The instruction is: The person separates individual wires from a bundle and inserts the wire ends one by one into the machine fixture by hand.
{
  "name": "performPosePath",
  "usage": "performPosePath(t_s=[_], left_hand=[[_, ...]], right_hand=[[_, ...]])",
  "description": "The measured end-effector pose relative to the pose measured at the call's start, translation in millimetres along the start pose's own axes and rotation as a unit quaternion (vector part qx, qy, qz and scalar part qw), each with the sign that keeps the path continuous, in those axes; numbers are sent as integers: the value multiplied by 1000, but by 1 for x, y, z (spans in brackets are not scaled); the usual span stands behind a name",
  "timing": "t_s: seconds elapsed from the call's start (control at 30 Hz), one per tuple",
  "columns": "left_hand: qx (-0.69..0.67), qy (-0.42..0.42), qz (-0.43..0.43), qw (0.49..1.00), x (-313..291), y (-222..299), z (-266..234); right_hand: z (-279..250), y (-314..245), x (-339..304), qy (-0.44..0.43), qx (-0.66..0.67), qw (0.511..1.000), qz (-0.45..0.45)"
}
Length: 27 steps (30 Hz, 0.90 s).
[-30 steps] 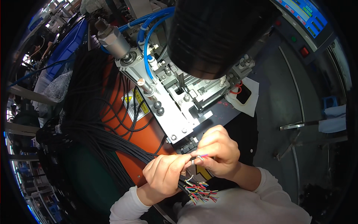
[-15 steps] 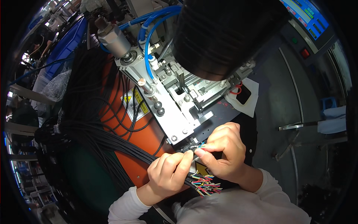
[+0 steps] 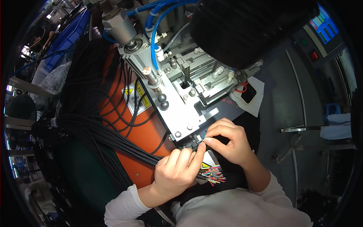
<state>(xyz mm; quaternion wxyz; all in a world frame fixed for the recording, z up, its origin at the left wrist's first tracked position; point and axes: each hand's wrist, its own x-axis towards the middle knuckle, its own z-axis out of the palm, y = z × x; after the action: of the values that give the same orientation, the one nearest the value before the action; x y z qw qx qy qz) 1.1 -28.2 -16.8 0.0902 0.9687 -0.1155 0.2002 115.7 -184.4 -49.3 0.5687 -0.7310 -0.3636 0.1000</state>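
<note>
Sleeves (image 3: 126, 206) of white cloth lie nearest us, and between our forearms a spray of coloured wire ends (image 3: 213, 175) pokes out beside the left hand (image 3: 177, 170). The fingers of that hand are curled and its index tip reaches the right thumb; we cannot tell what, if anything, it grips underneath. The right hand (image 3: 231, 143) pinches thin wires (image 3: 204, 135) between thumb and forefinger, a blue one showing at the tips. These wires sit near a small black fixture (image 3: 193, 143), though we cannot make out whether they touch it.

We judge the strands very light and limp, easily splayed and fragile at the tips; we would take hold close to their ends so that they do not fold, and steady the cable by its black jacket, which should be tougher and springier. The bunched black cables (image 3: 140, 153) look heavier as a mass and may tug back, so a little slack would help us.

Past the fixture stands the machine's bright metal plate (image 3: 179, 117), next to the orange counter (image 3: 132, 164), which the cables cross and which bears a warning label (image 3: 136, 99). Farther off we see blue tubes (image 3: 154, 41), a red switch (image 3: 314, 56) below a lit screen (image 3: 324, 24), and, at far left, a blue crate (image 3: 68, 43)
</note>
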Motion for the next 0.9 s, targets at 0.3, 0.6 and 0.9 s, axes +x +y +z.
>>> performPosePath(t_s=[0.3,0.6,0.9], left_hand=[[48,-46,-51,996,3,7,0],[9,4,-43,999,2,-1,8],[-25,29,-59,998,7,-6,5]], right_hand=[[15,0,2,36,-159,985,-51],[29,26,-7,82,92,988,88],[26,9,-1,81,26,995,51]])
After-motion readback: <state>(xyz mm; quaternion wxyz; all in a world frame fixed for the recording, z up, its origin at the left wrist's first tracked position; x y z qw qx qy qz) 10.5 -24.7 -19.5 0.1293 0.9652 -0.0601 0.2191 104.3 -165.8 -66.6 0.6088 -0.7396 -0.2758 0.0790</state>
